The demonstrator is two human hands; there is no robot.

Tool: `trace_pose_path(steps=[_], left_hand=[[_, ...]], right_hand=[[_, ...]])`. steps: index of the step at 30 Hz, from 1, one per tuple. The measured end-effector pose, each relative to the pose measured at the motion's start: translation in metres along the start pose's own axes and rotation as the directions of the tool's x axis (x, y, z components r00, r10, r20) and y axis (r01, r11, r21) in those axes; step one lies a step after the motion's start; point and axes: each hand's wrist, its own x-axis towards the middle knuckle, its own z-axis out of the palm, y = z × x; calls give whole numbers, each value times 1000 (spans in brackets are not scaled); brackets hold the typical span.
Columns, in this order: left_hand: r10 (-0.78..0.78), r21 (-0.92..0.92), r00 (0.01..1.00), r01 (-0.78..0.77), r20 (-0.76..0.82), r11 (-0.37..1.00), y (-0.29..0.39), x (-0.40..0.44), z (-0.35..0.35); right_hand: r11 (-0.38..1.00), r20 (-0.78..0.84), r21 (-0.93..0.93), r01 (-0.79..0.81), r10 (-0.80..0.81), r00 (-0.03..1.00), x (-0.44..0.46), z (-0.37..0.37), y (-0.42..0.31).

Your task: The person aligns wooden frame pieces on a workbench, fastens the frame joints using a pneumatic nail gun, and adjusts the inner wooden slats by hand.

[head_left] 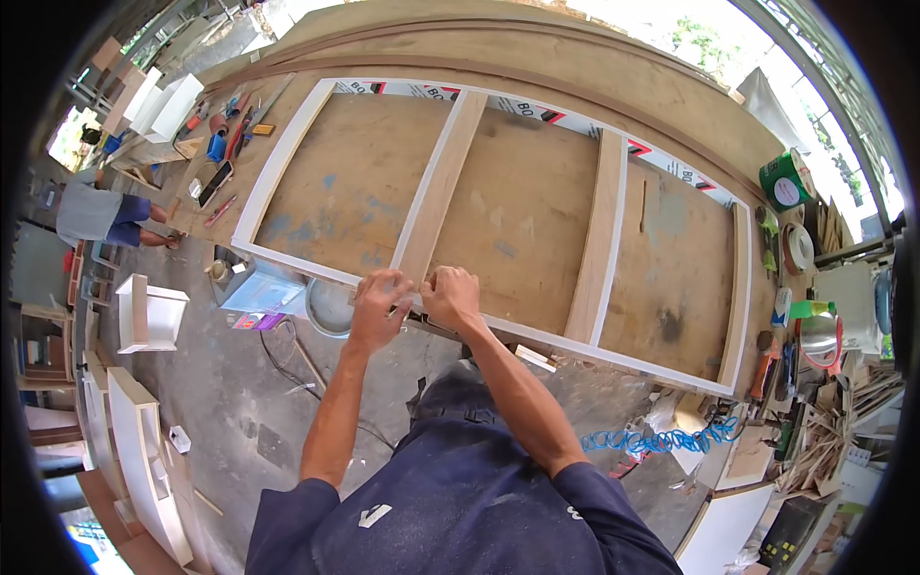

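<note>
A rectangular wooden frame (537,332) with white-faced edges lies flat on the wooden workbench (525,206). Two crosspieces split it into three openings. At the near rail, by the lower end of the left crosspiece (450,177), both hands are close together. My left hand (379,305) is closed, its fingers bent and pinched at the rail. Beside it, my right hand (450,295) has its fingers curled down over the crosspiece end. Anything small between the fingers is hidden.
Hand tools and a phone (217,183) lie on the bench's left end. A green can (787,180) and tape roll (797,247) stand at the right. A blue coiled hose (661,440) hangs below. Another person (91,213) is at far left, near a white box (153,314).
</note>
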Motion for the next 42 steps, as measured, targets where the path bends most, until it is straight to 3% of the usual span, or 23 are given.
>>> trace_pose_path(steps=[4,9,14,16,19,20,22,26,27,30,32,33,35,36,37,38,39,40,42], left_hand=[[89,60,995,-92,48,994,-6,-11,10],[240,100,971,-238,-12,966,-20,-11,21],[242,35,970,-243,12,969,-28,-10,18],[196,-9,977,-196,84,981,-26,-6,13],[213,-11,977,-212,26,977,-7,-5,7],[219,40,975,-220,23,975,-4,-6,6],[254,39,967,-253,-30,967,-19,-11,19],[246,10,969,-246,16,969,-34,-12,21],[257,-17,965,-257,55,966,-35,-11,17],[196,-153,980,-199,-35,968,-23,0,0],[111,-155,988,-127,-106,980,-25,14,5],[-47,-232,991,17,-127,973,-22,28,7],[-296,-344,952,253,-78,904,-27,56,18],[-380,-371,925,346,-20,862,-33,71,30],[-375,-373,927,337,-32,865,-32,87,37],[-456,-275,886,461,87,844,-29,104,44],[-535,-161,822,565,195,809,-31,115,49],[-523,-168,832,551,187,817,-38,122,57],[-498,14,838,508,224,861,-45,134,77]], right_hand=[[965,-119,245,93,-65,991,-48,-27,9],[945,-294,184,269,-209,933,-129,-32,57],[992,-458,47,118,-84,885,-188,-58,112],[997,-602,-53,-48,6,799,-198,-75,124],[971,-702,-170,-167,0,712,-196,-100,124],[969,-709,-170,-180,7,705,-192,-103,126],[932,-646,-351,-92,-169,744,-185,-106,128],[934,-622,-358,3,-241,745,-174,-88,153],[945,-583,-325,15,-214,784,-177,-89,152],[971,-499,-206,123,-213,840,-174,-103,156],[988,-651,-147,-42,-64,756,-165,-113,155],[989,-650,-145,-27,-75,756,-154,-117,156],[954,-784,-72,-291,126,608,-122,-133,157],[957,-789,-75,-280,115,604,-106,-141,157],[923,-673,71,-378,324,665,-91,-147,157],[852,-514,195,-486,511,689,-79,-152,157],[843,-511,118,-525,505,696,-68,-146,167],[845,-525,123,-521,501,688,-61,-145,165],[756,-491,-18,-654,563,664,-51,-144,162]])
